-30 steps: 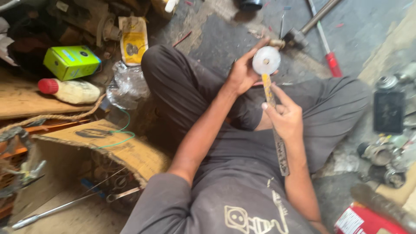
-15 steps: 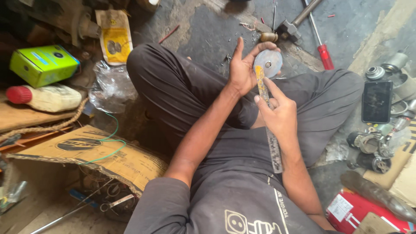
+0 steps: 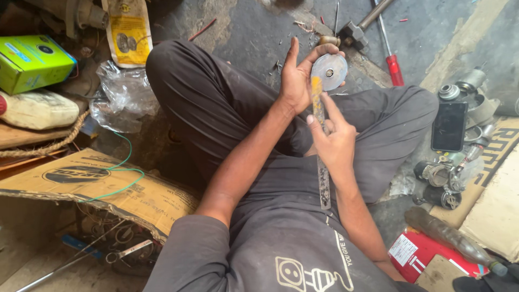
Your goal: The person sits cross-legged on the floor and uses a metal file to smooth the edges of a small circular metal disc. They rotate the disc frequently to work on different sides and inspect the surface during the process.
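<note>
Seated person viewed from above, legs crossed on a grey concrete floor [image 3: 254, 27]. The left hand [image 3: 300, 75] is raised at about 12 o'clock from the chest, its fingers curled around the edge of a round grey metal disc [image 3: 330, 71] with a small centre hole; the index finger stands straight up, free of the disc. The right hand [image 3: 335, 140], just below at 6 o'clock of the disc, is closed around a long flat metal strip [image 3: 323, 181], thumb and fingers pinching it; the strip's yellow-stained upper end [image 3: 316, 89] lies against the disc's left edge, while its lower end points toward the torso.

Surroundings: at 1 o'clock of the disc, a hammer [image 3: 357, 30] and a red-handled screwdriver [image 3: 390, 54] lie on the floor. At 3 o'clock, a dark phone [image 3: 450, 127] rests among small metal machine parts [image 3: 440, 184]. At 5 o'clock, a red can [image 3: 419, 251] lies beside a bottle [image 3: 451, 238]. At 9 o'clock, crumpled clear plastic [image 3: 121, 97]; further out, a green box [image 3: 32, 59] and a white bottle [image 3: 40, 108]. At 8 o'clock, a cardboard sheet [image 3: 108, 189] crossed by a green wire [image 3: 127, 170]
</note>
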